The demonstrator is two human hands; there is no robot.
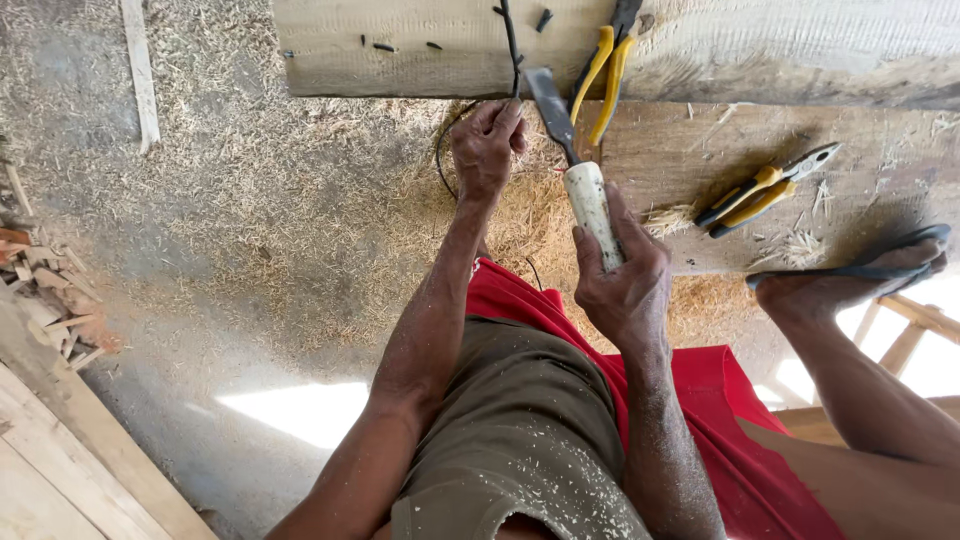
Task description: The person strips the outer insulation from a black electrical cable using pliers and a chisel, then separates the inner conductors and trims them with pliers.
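My right hand [622, 275] grips the pale wooden handle of a chisel [568, 148], whose dark blade points up toward a thick wooden beam [420, 50]. My left hand [487, 145] pinches a thin dark wire [511, 45] that runs up over the beam's edge and loops down beside my wrist. The blade tip lies just right of my left fingers. My knee in olive shorts and a red cloth fill the lower middle.
Yellow-handled pliers [603, 70] rest on the beam above the chisel. A second pair of yellow and black pliers [762, 186] lies on a wooden plank [880, 170] at right, near my sandalled foot [850, 275]. Sawdust covers the ground; wood scraps [45, 290] lie left.
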